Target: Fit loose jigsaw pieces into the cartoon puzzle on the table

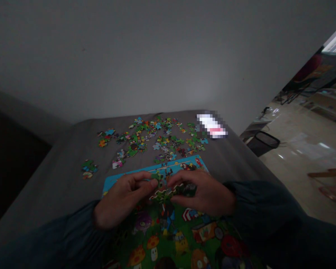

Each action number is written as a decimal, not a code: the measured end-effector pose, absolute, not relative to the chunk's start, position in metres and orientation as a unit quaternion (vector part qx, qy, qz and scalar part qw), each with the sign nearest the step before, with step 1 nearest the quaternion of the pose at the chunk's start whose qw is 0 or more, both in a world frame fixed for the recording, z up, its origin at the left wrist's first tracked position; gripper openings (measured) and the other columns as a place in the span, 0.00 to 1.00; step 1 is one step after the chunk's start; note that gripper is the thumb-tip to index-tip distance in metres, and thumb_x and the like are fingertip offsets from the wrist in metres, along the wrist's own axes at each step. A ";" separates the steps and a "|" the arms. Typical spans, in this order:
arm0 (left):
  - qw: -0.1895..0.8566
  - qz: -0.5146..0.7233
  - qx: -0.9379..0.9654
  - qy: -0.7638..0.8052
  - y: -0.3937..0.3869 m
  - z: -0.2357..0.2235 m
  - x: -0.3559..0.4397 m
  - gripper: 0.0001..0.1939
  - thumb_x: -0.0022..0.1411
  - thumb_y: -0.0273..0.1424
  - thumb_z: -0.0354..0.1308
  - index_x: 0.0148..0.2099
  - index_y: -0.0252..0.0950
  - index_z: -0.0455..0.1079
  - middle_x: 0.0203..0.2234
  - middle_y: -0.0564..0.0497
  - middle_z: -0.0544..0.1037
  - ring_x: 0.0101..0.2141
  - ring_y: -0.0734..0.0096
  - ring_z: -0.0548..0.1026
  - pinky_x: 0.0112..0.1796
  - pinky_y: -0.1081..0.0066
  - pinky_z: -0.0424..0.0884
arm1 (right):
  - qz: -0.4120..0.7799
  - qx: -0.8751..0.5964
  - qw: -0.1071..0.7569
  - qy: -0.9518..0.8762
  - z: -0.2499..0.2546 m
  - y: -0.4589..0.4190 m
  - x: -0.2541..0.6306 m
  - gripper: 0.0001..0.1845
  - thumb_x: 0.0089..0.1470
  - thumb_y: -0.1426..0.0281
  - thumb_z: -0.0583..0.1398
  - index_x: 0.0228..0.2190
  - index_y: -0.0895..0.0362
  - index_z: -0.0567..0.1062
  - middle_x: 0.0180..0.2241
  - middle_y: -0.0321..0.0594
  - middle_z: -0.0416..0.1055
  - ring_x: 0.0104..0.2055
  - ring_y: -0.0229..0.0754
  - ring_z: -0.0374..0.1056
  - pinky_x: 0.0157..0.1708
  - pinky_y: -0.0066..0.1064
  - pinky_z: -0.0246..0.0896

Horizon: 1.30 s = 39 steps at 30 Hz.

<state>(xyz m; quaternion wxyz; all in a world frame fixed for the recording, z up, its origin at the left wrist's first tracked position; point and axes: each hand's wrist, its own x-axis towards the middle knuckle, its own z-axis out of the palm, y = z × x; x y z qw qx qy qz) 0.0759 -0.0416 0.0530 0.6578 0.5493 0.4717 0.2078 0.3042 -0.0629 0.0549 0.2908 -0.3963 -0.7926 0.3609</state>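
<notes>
My left hand (123,200) and my right hand (204,192) meet over a colourful jigsaw board (173,231) lying on a grey surface. Both hands pinch a joined cluster of green puzzle pieces (168,191) held between them just above the board. The left thumb and forefinger close on its left end, and the right fingers curl round its right end. Both forearms wear dark sleeves. The light is dim.
Several loose puzzle pieces (154,140) lie scattered on the grey surface (58,179) beyond the board, with a small separate clump (89,169) at the left. A blurred white and pink object (212,126) rests at the far right corner. A black bin (264,142) stands on the floor to the right.
</notes>
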 end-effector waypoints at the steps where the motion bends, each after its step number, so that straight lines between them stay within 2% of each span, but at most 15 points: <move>1: 0.650 0.210 0.558 0.472 -0.043 0.053 0.077 0.20 0.56 0.48 0.61 0.39 0.35 0.72 0.25 0.53 0.76 0.26 0.73 0.72 0.29 0.74 0.67 | 0.365 -0.395 0.282 -0.795 0.056 -0.063 0.304 0.12 0.50 0.70 0.65 0.39 0.55 0.75 0.35 0.37 0.78 0.37 0.39 0.73 0.38 0.31 0.67; 4: 0.626 0.216 0.583 0.470 -0.044 0.054 0.077 0.20 0.60 0.47 0.57 0.45 0.37 0.72 0.27 0.53 0.75 0.27 0.72 0.71 0.29 0.73 0.66 | 0.378 -0.387 0.268 -0.797 0.057 -0.064 0.304 0.12 0.50 0.70 0.65 0.39 0.55 0.75 0.36 0.37 0.77 0.38 0.38 0.73 0.39 0.31 0.67; 7: 0.601 0.208 0.610 0.473 -0.043 0.054 0.076 0.20 0.60 0.47 0.56 0.46 0.38 0.72 0.24 0.55 0.72 0.26 0.72 0.68 0.27 0.73 0.63 | 0.380 -0.387 0.266 -0.797 0.057 -0.064 0.304 0.12 0.50 0.70 0.65 0.40 0.55 0.75 0.37 0.37 0.77 0.38 0.39 0.73 0.39 0.31 0.67; 13: 0.609 0.167 0.615 0.472 -0.041 0.057 0.074 0.20 0.58 0.49 0.57 0.35 0.35 0.71 0.22 0.56 0.69 0.24 0.74 0.65 0.26 0.74 0.60 | 0.396 -0.379 0.259 -0.795 0.054 -0.064 0.305 0.13 0.50 0.70 0.65 0.40 0.56 0.74 0.37 0.38 0.77 0.39 0.38 0.73 0.40 0.30 0.67; 15: 0.610 0.162 0.620 0.466 -0.042 0.057 0.074 0.19 0.59 0.48 0.57 0.34 0.36 0.72 0.22 0.56 0.69 0.24 0.74 0.65 0.26 0.74 0.60 | 0.401 -0.378 0.255 -0.795 0.054 -0.064 0.305 0.13 0.50 0.70 0.65 0.40 0.56 0.74 0.37 0.38 0.77 0.39 0.38 0.73 0.40 0.30 0.67; 23: 0.685 0.212 0.509 0.476 -0.044 0.052 0.077 0.19 0.59 0.46 0.56 0.42 0.37 0.75 0.22 0.54 0.71 0.26 0.69 0.69 0.30 0.70 0.64 | 0.415 -0.384 0.233 -0.791 0.054 -0.064 0.306 0.15 0.50 0.69 0.65 0.41 0.55 0.74 0.38 0.38 0.77 0.39 0.39 0.73 0.38 0.30 0.68; 26: 0.655 0.219 0.533 0.489 -0.045 0.052 0.077 0.18 0.58 0.47 0.57 0.35 0.37 0.75 0.20 0.54 0.71 0.25 0.70 0.68 0.28 0.71 0.63 | 0.414 -0.386 0.235 -0.790 0.055 -0.064 0.306 0.14 0.50 0.69 0.65 0.41 0.55 0.74 0.39 0.38 0.77 0.39 0.39 0.73 0.39 0.31 0.67; 30: 0.612 0.216 0.574 0.499 -0.046 0.053 0.077 0.21 0.58 0.50 0.55 0.26 0.37 0.69 0.18 0.55 0.68 0.22 0.72 0.66 0.25 0.73 0.61 | 0.408 -0.396 0.240 -0.787 0.056 -0.064 0.305 0.14 0.50 0.69 0.65 0.41 0.54 0.75 0.40 0.37 0.77 0.40 0.39 0.72 0.38 0.30 0.67; 34: 0.598 0.199 0.613 0.476 -0.044 0.056 0.076 0.23 0.60 0.50 0.54 0.24 0.37 0.67 0.20 0.55 0.67 0.23 0.73 0.66 0.25 0.74 0.62 | 0.418 -0.419 0.237 -0.770 0.057 -0.063 0.305 0.13 0.50 0.70 0.65 0.40 0.54 0.75 0.39 0.37 0.77 0.40 0.39 0.72 0.39 0.31 0.68; 39: 0.598 0.191 0.615 0.478 -0.041 0.059 0.072 0.21 0.60 0.48 0.54 0.27 0.36 0.71 0.21 0.55 0.68 0.25 0.72 0.66 0.27 0.74 0.62 | 0.421 -0.435 0.237 -0.760 0.054 -0.063 0.305 0.14 0.49 0.68 0.65 0.40 0.54 0.75 0.37 0.37 0.76 0.37 0.39 0.72 0.38 0.31 0.68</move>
